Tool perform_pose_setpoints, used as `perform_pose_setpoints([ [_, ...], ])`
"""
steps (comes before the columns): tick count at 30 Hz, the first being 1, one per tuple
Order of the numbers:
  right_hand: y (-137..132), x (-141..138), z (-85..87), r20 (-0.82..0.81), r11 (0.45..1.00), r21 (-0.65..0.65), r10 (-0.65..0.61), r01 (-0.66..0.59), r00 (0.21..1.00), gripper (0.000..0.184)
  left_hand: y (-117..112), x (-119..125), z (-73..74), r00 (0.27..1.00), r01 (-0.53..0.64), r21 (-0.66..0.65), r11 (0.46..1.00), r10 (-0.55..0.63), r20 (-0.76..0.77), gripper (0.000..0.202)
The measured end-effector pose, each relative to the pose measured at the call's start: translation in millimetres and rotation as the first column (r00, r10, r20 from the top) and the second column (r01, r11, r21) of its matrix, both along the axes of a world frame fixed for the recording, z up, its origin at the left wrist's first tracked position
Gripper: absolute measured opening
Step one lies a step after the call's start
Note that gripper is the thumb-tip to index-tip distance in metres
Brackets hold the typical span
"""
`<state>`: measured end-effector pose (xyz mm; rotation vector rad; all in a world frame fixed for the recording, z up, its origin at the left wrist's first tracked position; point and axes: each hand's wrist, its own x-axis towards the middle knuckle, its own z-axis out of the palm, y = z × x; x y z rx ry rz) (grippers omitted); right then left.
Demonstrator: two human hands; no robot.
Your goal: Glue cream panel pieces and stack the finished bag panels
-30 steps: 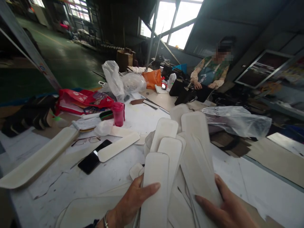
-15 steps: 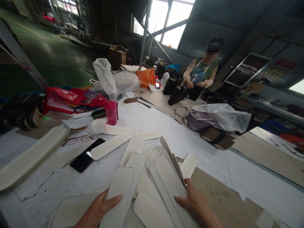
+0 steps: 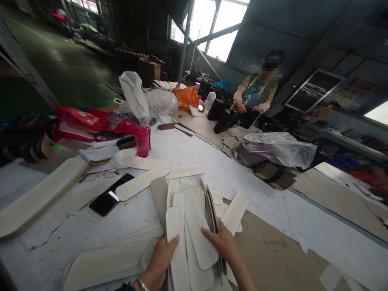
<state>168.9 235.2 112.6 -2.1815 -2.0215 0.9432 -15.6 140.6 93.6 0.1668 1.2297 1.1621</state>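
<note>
Between my hands is a loose bundle of long cream strips with rounded ends, fanned and overlapping. My left hand is closed on the bundle's left side, its thumb lying over the front strip. On the other side my right hand grips the bundle's right edge, where several strips stand on edge; its thumb presses on a cream face. Fingers behind the strips are hidden. More such strips lie piled left of my left hand. A short cream strip lies beyond my right hand.
A black phone, eyeglasses and a pink cup stand or lie to the left. Brown board covers the table at right. Plastic-wrapped goods lie farther off. Across the table a person handles black bags.
My hands have come closer together, squeezing the spread strips into a narrower bundle. My left hand moved right and my right hand moved left. More of the strip pile at left now shows.
</note>
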Motion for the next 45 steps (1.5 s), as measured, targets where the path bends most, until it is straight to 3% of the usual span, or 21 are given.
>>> perform_pose_setpoints([
  [3,-9.6,2.4,-0.6,-0.283,0.999,-0.047,-0.022,0.009,0.959,0.068,17.7,12.0,8.5,0.997,0.039,0.055,0.998,-0.042,0.068,0.030],
  [6,-25.6,9.0,-1.6,-0.648,0.982,-0.183,-0.163,0.056,0.744,0.067,28.6,19.3,16.8,0.993,0.066,0.106,0.992,-0.075,0.090,0.032],
  [8,-37.1,12.4,4.0,-0.735,0.973,-0.218,-0.211,0.071,0.644,0.068,30.5,21.0,23.7,0.989,0.096,0.154,0.983,-0.112,0.094,0.034],
  [10,-46.5,13.2,17.0,-0.721,0.984,-0.169,-0.168,0.064,0.672,0.067,28.4,22.0,30.6,0.982,0.140,0.209,0.968,-0.163,0.099,0.039],
  [13,-52.5,7.7,42.4,-0.582,0.998,-0.046,-0.061,0.042,0.811,0.059,22.7,23.8,34.6,0.972,0.185,0.280,0.942,-0.218,0.090,0.048],
  [17,-47.0,-11.7,54.8,-0.365,1.000,-0.014,-0.011,0.007,0.931,0.047,21.7,21.0,18.9,0.990,0.121,0.204,0.972,-0.102,-0.099,0.051],
  [21,-43.0,-36.0,44.4,-0.355,0.998,-0.069,-0.020,-0.005,0.935,0.043,25.9,10.2,0.4,0.977,0.107,0.169,0.980,-0.072,-0.200,0.061],
  [24,-45.6,-49.5,41.6,-0.288,0.999,-0.046,-0.005,-0.009,0.958,0.040,27.4,5.9,0.2,0.950,0.150,0.182,0.972,-0.091,-0.299,0.068],
  [27,-48.2,-54.4,42.9,-0.211,1.000,-0.013,0.017,-0.020,0.977,0.036,28.3,8.5,4.8,0.947,0.162,0.173,0.972,-0.104,-0.304,0.078],
  [29,-47.8,-52.4,42.5,-0.245,0.999,0.023,0.044,-0.040,0.969,0.037,28.9,11.9,7.9,0.956,0.166,0.194,0.967,-0.109,-0.271,0.080],
  [33,-43.5,-40.3,34.0,-0.431,0.994,0.042,0.109,-0.100,0.896,0.047,30.6,13.6,21.8,0.969,0.115,0.223,0.968,-0.060,-0.238,0.068],
  [38,-45.1,-28.7,15.0,-0.485,0.998,0.012,0.056,-0.058,0.873,0.061,36.7,5.2,42.3,0.995,0.102,0.190,0.977,-0.097,-0.037,0.059],
  [41,-47.1,-30.0,10.5,-0.505,0.999,0.051,0.024,0.002,0.863,0.061,39.1,5.3,33.0,0.992,0.097,0.204,0.974,-0.077,-0.103,0.061],
  [45,-43.8,-34.1,12.8,-0.526,0.994,0.087,-0.007,0.063,0.851,0.062,40.2,14.5,5.6,0.961,0.127,0.228,0.965,-0.064,-0.268,0.062],
])
